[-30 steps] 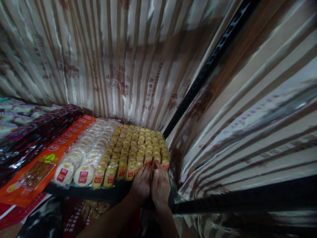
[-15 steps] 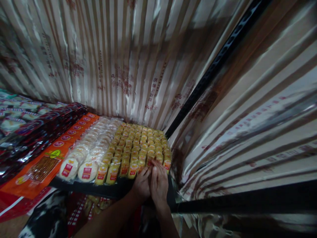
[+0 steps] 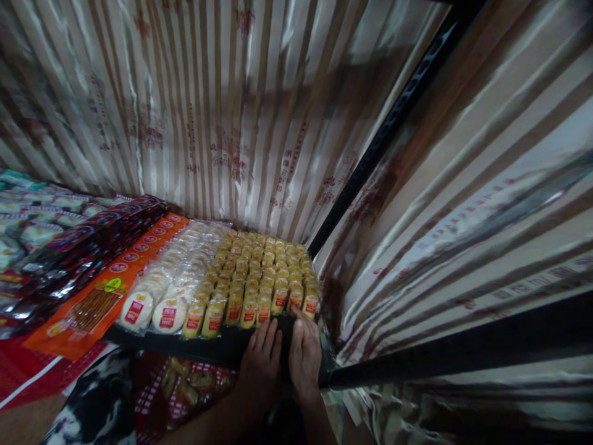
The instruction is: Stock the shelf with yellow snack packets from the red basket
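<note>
Left hand (image 3: 260, 364) and right hand (image 3: 304, 358) lay with fingers straight and grip slack, nothing visibly held; together half a second earlier, they had parted, baring the black shelf (image 3: 222, 346) between. Yellow packets (image 3: 259, 272) stood in rows on that shelf, just beyond the fingertips; contact with the right hand could not be told. Palms were hidden and the forearms (image 3: 220, 419) cut off below.

Left hand (image 3: 262, 360) and right hand (image 3: 306, 355) side by side, slightly apart, both outstretched
</note>
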`<state>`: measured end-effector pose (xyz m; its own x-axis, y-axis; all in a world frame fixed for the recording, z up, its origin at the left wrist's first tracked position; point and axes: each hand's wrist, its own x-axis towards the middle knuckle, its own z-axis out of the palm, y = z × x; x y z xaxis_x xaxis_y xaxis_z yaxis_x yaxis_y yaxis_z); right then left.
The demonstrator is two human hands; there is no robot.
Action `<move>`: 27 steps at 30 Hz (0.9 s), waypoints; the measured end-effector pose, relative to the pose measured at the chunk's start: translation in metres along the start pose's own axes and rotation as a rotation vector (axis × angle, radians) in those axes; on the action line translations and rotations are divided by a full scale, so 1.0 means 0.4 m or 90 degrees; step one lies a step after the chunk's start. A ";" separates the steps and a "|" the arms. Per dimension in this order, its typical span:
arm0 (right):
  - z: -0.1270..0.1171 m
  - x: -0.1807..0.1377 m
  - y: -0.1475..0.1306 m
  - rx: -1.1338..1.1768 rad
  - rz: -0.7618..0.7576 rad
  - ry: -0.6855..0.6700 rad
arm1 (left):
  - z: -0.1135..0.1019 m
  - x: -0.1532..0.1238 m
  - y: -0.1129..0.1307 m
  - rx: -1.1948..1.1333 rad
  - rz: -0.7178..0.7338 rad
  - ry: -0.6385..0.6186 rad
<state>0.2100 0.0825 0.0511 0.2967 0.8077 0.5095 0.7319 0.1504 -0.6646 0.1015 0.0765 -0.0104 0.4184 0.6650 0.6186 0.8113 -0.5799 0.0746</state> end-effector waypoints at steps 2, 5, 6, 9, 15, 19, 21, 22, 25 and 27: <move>0.010 -0.004 -0.009 0.004 0.000 -0.009 | -0.004 -0.004 -0.001 0.004 -0.014 0.014; 0.026 0.003 -0.018 0.007 -0.016 -0.018 | 0.009 0.008 -0.010 -0.008 -0.007 0.022; 0.030 0.011 -0.019 0.004 -0.025 -0.020 | 0.016 0.013 -0.015 -0.020 -0.001 0.018; 0.043 0.049 -0.019 -0.027 -0.070 -0.011 | 0.025 0.021 -0.031 -0.065 0.005 0.002; 0.079 0.182 -0.020 -0.134 -0.139 -0.030 | -0.011 0.025 -0.042 -0.077 0.020 -0.050; 0.110 0.267 -0.027 -0.241 -0.126 -0.123 | -0.024 0.032 -0.037 -0.070 -0.012 -0.091; 0.121 0.295 -0.032 -0.292 -0.106 -0.171 | -0.023 0.033 -0.037 -0.071 -0.024 -0.107; 0.125 0.305 -0.035 -0.310 -0.101 -0.191 | -0.021 0.032 -0.038 -0.073 -0.025 -0.114; 0.134 0.321 -0.048 -0.336 -0.097 -0.225 | -0.015 0.027 -0.040 -0.075 -0.022 -0.119; 0.141 0.322 -0.057 -0.336 -0.097 -0.234 | -0.011 0.023 -0.040 -0.073 -0.014 -0.115</move>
<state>0.1970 0.2152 0.1012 0.0055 0.9554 0.2952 0.9792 0.0548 -0.1954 0.0907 0.0899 -0.0026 0.4764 0.7457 0.4658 0.7732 -0.6075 0.1819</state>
